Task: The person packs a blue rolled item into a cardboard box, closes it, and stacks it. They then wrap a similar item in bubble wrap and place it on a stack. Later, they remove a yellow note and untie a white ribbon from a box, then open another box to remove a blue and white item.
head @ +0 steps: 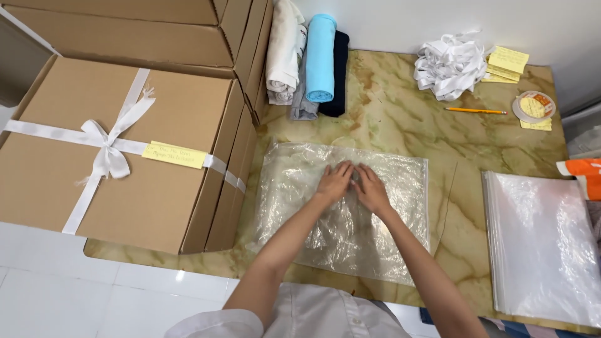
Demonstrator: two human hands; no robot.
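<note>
A clear, crinkled plastic bag [294, 188] lies flat on the marbled tabletop [407, 119] in front of me. My left hand [335, 181] and my right hand [371, 189] rest side by side on the middle of the bag, palms down, fingers spread and pressing it flat. Neither hand grips anything. A brown cardboard box [94, 188] tied with a white ribbon [106, 150] and bearing a yellow note [174, 154] stands to the left of the bag.
Rolled garments, white [285, 50], light blue [320, 56] and dark [340, 69], lie at the back. Far right: a ribbon heap [447, 66], yellow notes [507, 62], pencil [476, 111], tape roll [533, 106]. A stack of clear bags [544, 244] lies at right. More boxes [156, 31] stand behind.
</note>
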